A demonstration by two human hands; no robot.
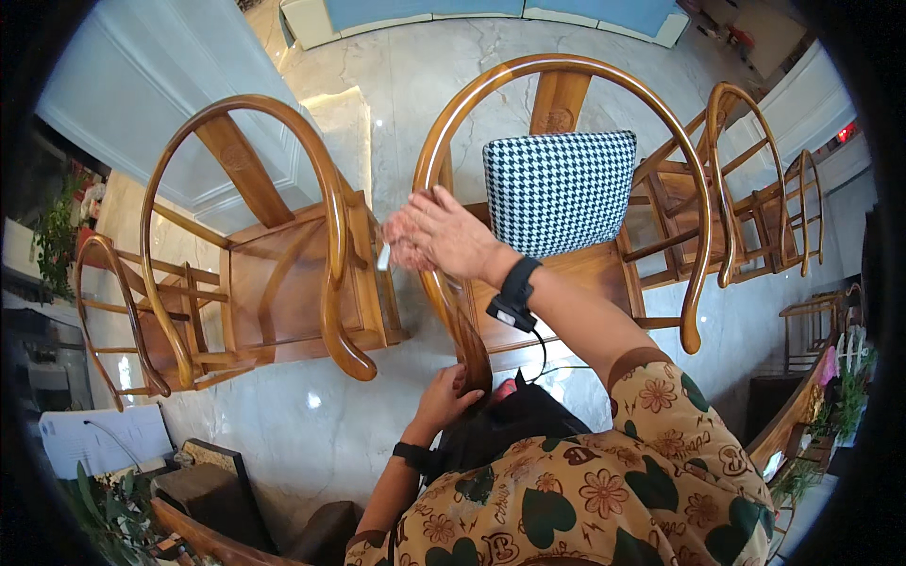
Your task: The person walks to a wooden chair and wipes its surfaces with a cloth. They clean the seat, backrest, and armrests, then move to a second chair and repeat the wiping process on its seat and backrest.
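Note:
Before me stands a varnished wooden armchair (552,283) with a rounded horseshoe-shaped back rail (433,152). My right hand (456,237) lies over the left side of that rail, holding a reddish, pale-mottled cloth (402,247) against the wood. A white tag (383,257) sticks out from the cloth; the rest is mostly hidden under my fingers. Lower down, my left hand (446,396) grips the curved front end of the same armrest (476,357). A black-and-white houndstooth cushion (563,191) leans upright on the seat against the carved back splat (559,99).
A matching armchair (283,276) stands close on the left, with another chair (134,318) beyond it. More chairs (701,205) line up on the right. A white panelled door (177,92) is behind the left chair. Potted plants (106,509) and a dark cushioned seat (205,495) sit lower left.

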